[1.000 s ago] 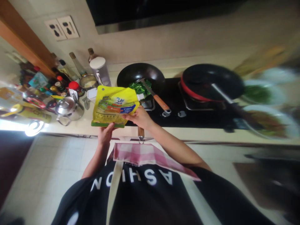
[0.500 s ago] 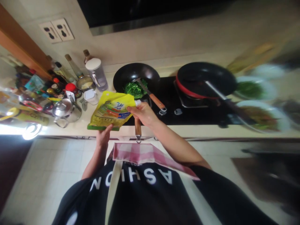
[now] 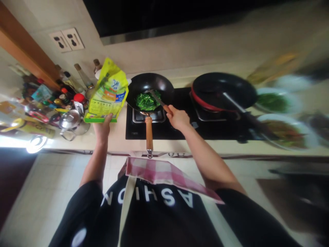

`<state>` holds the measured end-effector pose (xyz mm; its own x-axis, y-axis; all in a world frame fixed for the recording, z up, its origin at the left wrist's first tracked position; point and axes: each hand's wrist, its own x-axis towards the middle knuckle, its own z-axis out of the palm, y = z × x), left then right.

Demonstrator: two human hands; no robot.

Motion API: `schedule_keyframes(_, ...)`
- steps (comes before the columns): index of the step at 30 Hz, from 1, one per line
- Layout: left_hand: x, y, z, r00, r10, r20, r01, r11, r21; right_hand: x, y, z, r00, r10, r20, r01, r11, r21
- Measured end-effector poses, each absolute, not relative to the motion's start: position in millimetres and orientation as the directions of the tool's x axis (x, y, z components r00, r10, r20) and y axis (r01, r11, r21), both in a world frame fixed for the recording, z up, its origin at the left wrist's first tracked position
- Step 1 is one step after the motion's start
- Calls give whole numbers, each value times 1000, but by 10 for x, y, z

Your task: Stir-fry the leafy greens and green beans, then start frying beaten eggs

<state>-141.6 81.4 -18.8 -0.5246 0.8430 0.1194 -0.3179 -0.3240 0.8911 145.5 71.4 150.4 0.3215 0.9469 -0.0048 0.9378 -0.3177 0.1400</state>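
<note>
My left hand (image 3: pixel 102 127) is closed on the lower edge of a yellow seasoning pouch (image 3: pixel 110 91) with a green base, held up over the counter left of the wok. The pouch's spout end points toward the wok. My right hand (image 3: pixel 178 118) grips the wooden handle of a spatula (image 3: pixel 160 99), its metal end in the leafy greens. Those chopped dark greens (image 3: pixel 146 102) lie in the bottom of a black wok (image 3: pixel 163 84) on the left burner. The wok's wooden handle (image 3: pixel 149 133) points toward me, with neither hand on it.
A red-sided black pan (image 3: pixel 223 91) with a long-handled utensil (image 3: pixel 239 104) sits on the right burner. Farther right are a bowl of greens (image 3: pixel 273 101) and a bowl of mixed food (image 3: pixel 288 132). A metal pot (image 3: pixel 73 121) and several bottles crowd the left counter. The range hood (image 3: pixel 154 17) hangs above.
My right hand has left the pouch's spout and taken hold of the spatula handle. My left hand has raised and tilted the pouch, moving it left and away from me.
</note>
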Motion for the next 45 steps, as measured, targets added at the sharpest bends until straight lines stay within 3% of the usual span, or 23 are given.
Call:
schedule_keyframes(10, -1372, 1101, 43, -467, 850, 242, -170, -355, 920, 1673, 155, 1577, 215, 938, 272, 975, -189, -119)
schedule_keyframes(15, -1226, 1305, -34, -408, 881, 241, -93, -303, 948, 1709, 20, 1615, 204, 911, 359, 973, -148, -176)
schedule_keyframes(21, -1111, 1411, -16, -280, 922, 268, 178, -224, 958, 1800, -41, 1591, 131, 859, 495, 988, -72, -136)
schedule_keyframes(28, -1018, 1464, 56, -235, 917, 323, 275, -256, 927, 1844, -86, 1549, 154, 849, 505, 983, -79, -167)
schedule_keyframes(45, -915, 1389, 90, -206, 927, 313, 272, -253, 928, 1857, -121, 1509, 198, 856, 477, 974, -117, -193)
